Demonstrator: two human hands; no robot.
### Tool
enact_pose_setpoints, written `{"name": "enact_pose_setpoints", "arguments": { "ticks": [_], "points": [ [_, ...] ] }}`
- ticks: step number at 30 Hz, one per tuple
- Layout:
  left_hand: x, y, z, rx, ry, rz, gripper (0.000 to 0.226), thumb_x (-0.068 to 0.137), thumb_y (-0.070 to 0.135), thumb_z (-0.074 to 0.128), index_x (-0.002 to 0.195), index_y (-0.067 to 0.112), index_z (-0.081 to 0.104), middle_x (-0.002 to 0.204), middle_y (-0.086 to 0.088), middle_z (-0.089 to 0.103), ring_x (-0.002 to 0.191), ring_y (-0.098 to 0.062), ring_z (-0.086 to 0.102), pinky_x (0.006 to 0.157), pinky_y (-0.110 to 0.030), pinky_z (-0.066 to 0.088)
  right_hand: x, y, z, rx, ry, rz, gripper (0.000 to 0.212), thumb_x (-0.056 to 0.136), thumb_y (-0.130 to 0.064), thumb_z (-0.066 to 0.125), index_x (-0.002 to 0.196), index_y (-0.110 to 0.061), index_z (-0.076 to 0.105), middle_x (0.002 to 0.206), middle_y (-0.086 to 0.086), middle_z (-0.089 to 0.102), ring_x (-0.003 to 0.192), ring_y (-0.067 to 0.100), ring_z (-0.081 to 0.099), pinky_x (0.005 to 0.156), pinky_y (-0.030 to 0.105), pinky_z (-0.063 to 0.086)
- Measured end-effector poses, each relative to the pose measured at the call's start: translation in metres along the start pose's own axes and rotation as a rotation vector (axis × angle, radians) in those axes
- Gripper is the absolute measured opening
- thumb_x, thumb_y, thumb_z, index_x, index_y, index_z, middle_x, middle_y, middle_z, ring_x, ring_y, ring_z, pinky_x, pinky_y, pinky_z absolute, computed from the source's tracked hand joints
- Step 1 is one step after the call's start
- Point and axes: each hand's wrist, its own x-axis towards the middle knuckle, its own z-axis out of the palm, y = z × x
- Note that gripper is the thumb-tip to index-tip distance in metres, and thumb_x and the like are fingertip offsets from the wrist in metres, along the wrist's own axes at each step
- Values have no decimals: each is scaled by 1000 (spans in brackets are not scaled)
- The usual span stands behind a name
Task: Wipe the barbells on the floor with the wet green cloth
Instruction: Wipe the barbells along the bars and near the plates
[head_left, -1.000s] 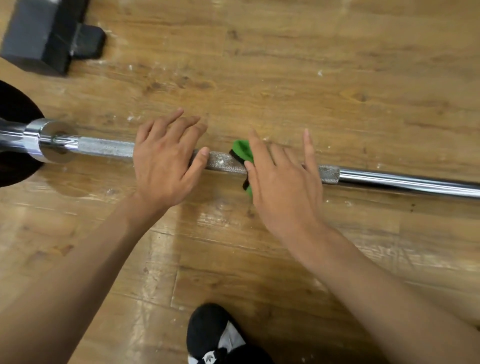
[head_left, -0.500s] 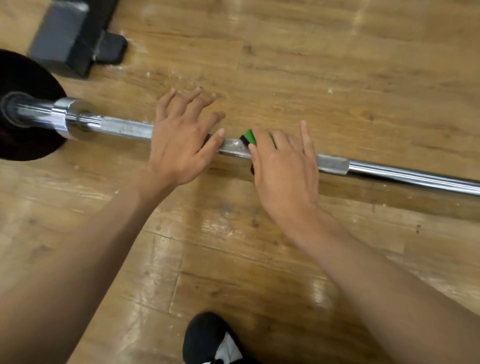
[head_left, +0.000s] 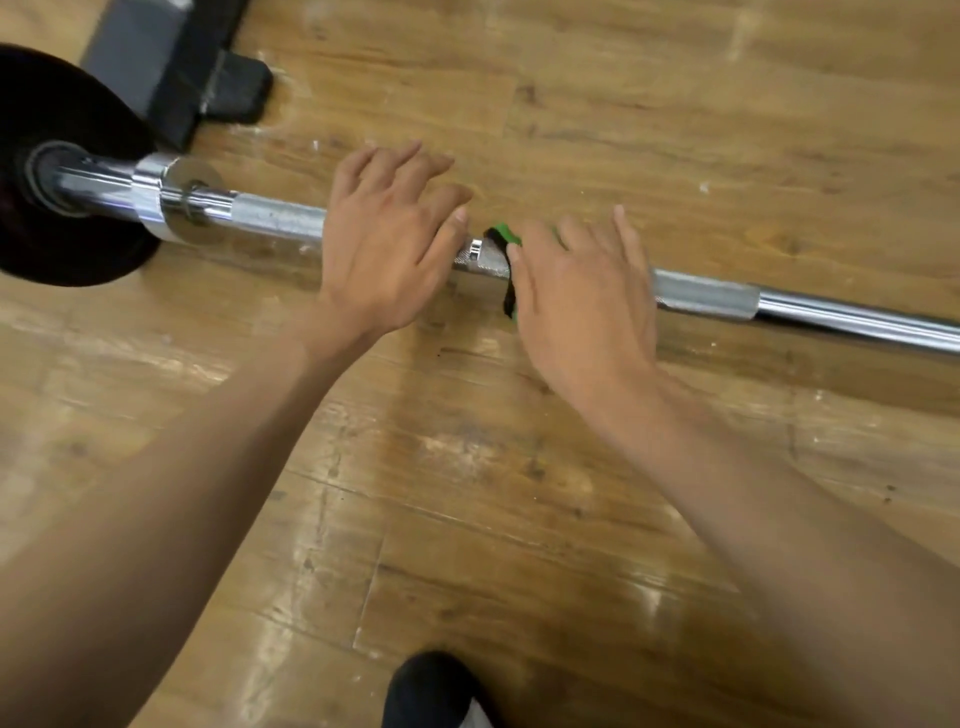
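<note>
Worn wooden floor (head_left: 623, 130) spreads under everything; the left hand (head_left: 387, 244) lies flat on the barbell (head_left: 701, 299), fingers straight and spread across its knurled part; just beside it the right hand (head_left: 576, 301) presses the green cloth (head_left: 506, 234) onto the same bar with straight fingers, the cloth showing only at the thumb side, a dark edge hanging down; further left a chrome collar (head_left: 176, 205) sits near a black plate (head_left: 67, 130); a grey block (head_left: 156, 57) lies beyond the plate; a black shoe (head_left: 431, 686) shows at the bottom edge.
</note>
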Motion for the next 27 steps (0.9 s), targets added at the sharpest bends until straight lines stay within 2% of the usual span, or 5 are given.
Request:
{"name": "enact_pose_setpoints", "arguments": {
  "ticks": [5,12,20,23,27],
  "points": [
    [-3,6,4,-17,43,-6,43,107,38,35,124,25,72,140,4,65,141,-24,48,115,-47,32,-39,72,-32,-49,70,118,35,102,-21,44,129,-18,66,114,12,67,107,38,60,123,52,25],
    [-3,4,4,12,27,-13,48,109,39,29,130,26,70,142,4,64,141,-24,48,112,-44,30,3,-23,11,49,42,-28,33,98,-19,51,124,-22,71,107,8,69,101,35,64,118,48,34],
    [-14,11,0,-12,44,-53,45,106,37,34,131,24,69,146,2,61,145,-24,44,113,-47,30,-59,91,-30,-100,101,35,40,103,-15,51,141,-21,61,124,16,64,116,37,59,123,53,26],
    [-20,18,-3,-18,48,-85,44,104,36,36,127,23,72,149,1,59,147,-25,43,112,-47,30,-52,51,-17,-15,145,133,41,95,-8,55,133,-15,68,114,18,66,109,38,60,118,53,32],
    [-32,19,-7,-8,40,-71,46,106,37,35,127,21,72,151,-3,58,146,-28,44,110,-44,29,-25,-25,9,101,102,-20,38,89,-7,62,125,-15,72,102,11,69,98,36,65,114,50,41]
  ]
}}
